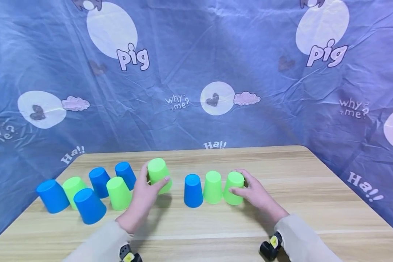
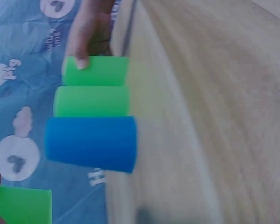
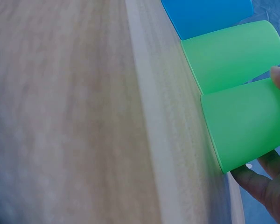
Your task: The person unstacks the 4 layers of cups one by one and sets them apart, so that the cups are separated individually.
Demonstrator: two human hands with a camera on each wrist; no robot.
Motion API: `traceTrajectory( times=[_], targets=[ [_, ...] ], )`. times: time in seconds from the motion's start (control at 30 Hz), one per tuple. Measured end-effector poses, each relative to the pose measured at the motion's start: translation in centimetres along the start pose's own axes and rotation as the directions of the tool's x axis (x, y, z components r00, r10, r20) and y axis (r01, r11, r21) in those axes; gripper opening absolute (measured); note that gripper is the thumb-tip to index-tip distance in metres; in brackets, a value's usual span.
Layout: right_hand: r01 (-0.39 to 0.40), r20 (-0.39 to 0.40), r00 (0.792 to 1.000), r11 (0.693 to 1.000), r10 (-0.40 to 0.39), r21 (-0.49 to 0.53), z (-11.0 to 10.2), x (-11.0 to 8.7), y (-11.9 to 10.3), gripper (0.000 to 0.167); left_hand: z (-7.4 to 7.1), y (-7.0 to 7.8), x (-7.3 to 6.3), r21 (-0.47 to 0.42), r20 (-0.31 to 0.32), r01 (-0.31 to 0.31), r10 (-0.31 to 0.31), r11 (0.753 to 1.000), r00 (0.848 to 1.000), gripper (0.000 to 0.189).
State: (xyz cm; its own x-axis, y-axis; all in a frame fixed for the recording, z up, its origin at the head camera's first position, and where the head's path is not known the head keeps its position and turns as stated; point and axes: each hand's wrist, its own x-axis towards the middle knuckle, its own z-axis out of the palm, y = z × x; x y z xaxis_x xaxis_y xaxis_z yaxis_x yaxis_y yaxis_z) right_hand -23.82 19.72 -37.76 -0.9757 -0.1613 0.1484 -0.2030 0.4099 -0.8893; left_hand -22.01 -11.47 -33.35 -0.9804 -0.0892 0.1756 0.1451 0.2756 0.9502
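Gripping a green cup (image 1: 157, 174) above the table (image 1: 209, 236), the left hand (image 1: 145, 192) could clip the blue cup (image 1: 193, 191) at its four o'clock if it dips or drifts sideways. The right hand (image 1: 256, 192) holds another green cup (image 1: 234, 182) farther toward three o'clock; a leftward shove would likely jostle the middle green cup (image 1: 213, 187). Six more cups (image 1: 89, 204) stand toward nine o'clock. Every cup is upside down, any contents hidden.
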Motion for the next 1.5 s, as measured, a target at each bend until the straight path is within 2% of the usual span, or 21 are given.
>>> traceTrajectory(
  times=[0.07, 0.2, 0.33, 0.43, 0.53, 0.73, 0.83, 0.93, 1.0, 1.17, 1.23, 1.33, 1.47, 1.5],
  targets=[
    [0.003, 0.001, 1.0, 1.0, -0.003, -0.006, 0.0, 0.0, 0.0, 0.058, -0.9, 0.7, -0.2, 0.004, -0.033, -0.004, 0.004, 1.0, 0.999, 0.063],
    [0.008, 0.002, 1.0, 1.0, -0.008, -0.005, 0.0, -0.1, 0.0, 0.057, -2.7, 1.9, -0.6, -0.001, -0.09, 0.027, -0.027, 1.0, 0.996, 0.066],
    [0.007, 0.002, 1.0, 1.0, -0.007, 0.007, 0.1, -0.1, 0.0, 0.057, -4.4, 2.5, -0.9, 0.002, -0.184, 0.022, -0.021, 1.0, 0.983, 0.064],
    [0.004, 0.006, 1.0, 1.0, -0.004, 0.015, 0.2, -0.1, 0.0, 0.058, -5.3, 2.6, -1.1, -0.001, -0.301, -0.007, 0.006, 1.0, 0.954, 0.061],
    [0.002, 0.007, 1.0, 1.0, -0.002, 0.019, 0.3, -0.1, 0.0, 0.058, -6.3, 2.5, -1.5, -0.019, -0.39, -0.02, 0.011, 1.0, 0.921, 0.058],
    [0.004, 0.0, 1.0, 1.0, -0.004, 0.015, 0.4, 0.0, 0.0, 0.058, -8.3, 2.5, -2.0, -0.099, -0.505, -0.038, -0.017, 0.994, 0.863, 0.059],
    [0.007, -0.005, 1.0, 1.0, -0.007, 0.011, 0.2, 0.0, 0.0, 0.057, -9.1, 2.6, -2.1, -0.135, -0.538, -0.043, -0.037, 0.99, 0.842, 0.06],
    [0.013, -0.009, 1.0, 1.0, -0.013, 0.008, 0.1, -0.1, 0.0, 0.057, -9.9, 2.9, -2.2, -0.145, -0.559, -0.047, -0.042, 0.988, 0.828, 0.062],
    [0.017, -0.006, 1.0, 1.0, -0.017, 0.008, 0.1, -0.1, 0.0, 0.058, -10.6, 2.9, -2.3, -0.17, -0.578, -0.069, -0.043, 0.983, 0.815, 0.062],
    [0.021, -0.007, 1.0, 1.0, -0.021, 0.0, 0.1, -0.3, 0.0, 0.058, -12.7, 2.5, -2.6, -0.253, -0.635, -0.103, -0.085, 0.962, 0.768, 0.063],
    [0.019, -0.009, 1.0, 1.0, -0.019, -0.003, 0.1, -0.3, 0.0, 0.058, -13.7, 2.1, -2.9, -0.283, -0.649, -0.089, -0.123, 0.955, 0.751, 0.064],
    [0.016, -0.006, 1.0, 1.0, -0.016, -0.006, 0.1, -0.3, 0.0, 0.058, -14.9, 1.5, -3.2, -0.319, -0.678, -0.082, -0.167, 0.944, 0.716, 0.065],
    [0.016, -0.003, 1.0, 1.0, -0.016, -0.002, 0.2, -0.2, 0.1, 0.058, -16.2, 0.4, -3.8, -0.332, -0.698, -0.054, -0.207, 0.942, 0.685, 0.065],
    [0.017, -0.004, 1.0, 1.0, -0.017, -0.001, 0.2, -0.2, 0.1, 0.058, -16.4, 0.0, -3.9, -0.337, -0.697, -0.04, -0.22, 0.941, 0.683, 0.065]
  ],
)
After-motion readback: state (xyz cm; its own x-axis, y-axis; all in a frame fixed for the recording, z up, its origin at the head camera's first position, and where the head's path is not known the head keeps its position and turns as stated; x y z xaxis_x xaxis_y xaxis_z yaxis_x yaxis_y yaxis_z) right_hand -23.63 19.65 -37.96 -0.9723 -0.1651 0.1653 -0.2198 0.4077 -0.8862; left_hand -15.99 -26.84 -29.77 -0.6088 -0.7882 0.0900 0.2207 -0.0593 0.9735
